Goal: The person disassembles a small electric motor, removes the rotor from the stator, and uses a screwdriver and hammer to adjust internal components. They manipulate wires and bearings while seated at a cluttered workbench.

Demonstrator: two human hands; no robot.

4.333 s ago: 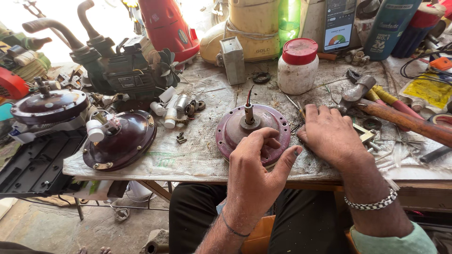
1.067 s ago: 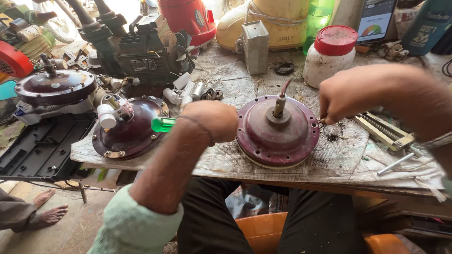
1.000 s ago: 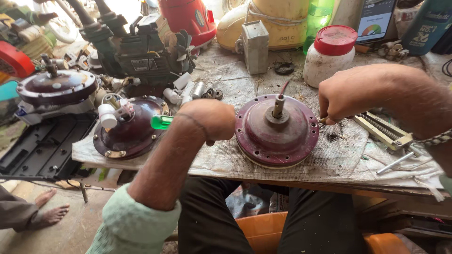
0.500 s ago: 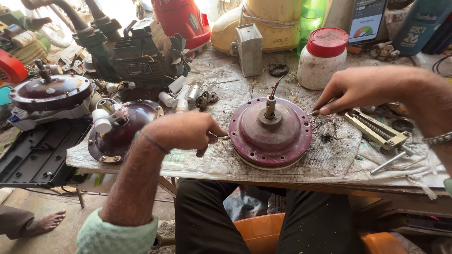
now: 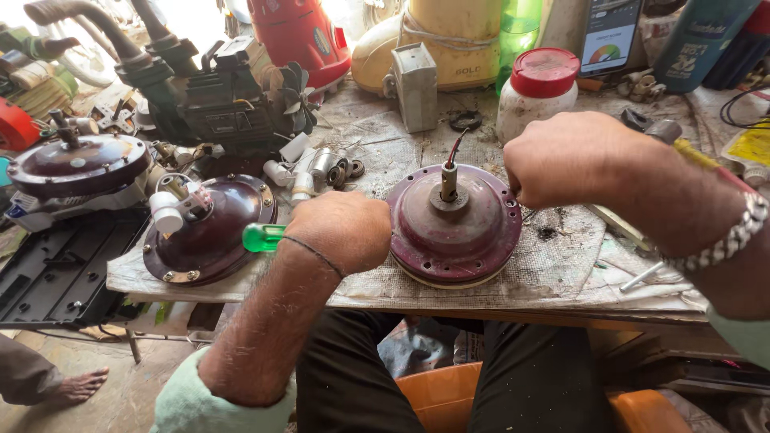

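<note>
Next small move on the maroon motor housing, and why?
Probably bring the screwdriver tip to a rim screw hole. The left hand grips a green-handled screwdriver against the near-left edge of the maroon motor housing; its tip is hidden. The right hand pinches at the far-right rim, apparently steadying it.

Bare cloth (image 5: 561, 256) right of the motor housing (image 5: 455, 224) — left side crowded by the domed cover (image 5: 210, 228).
</note>
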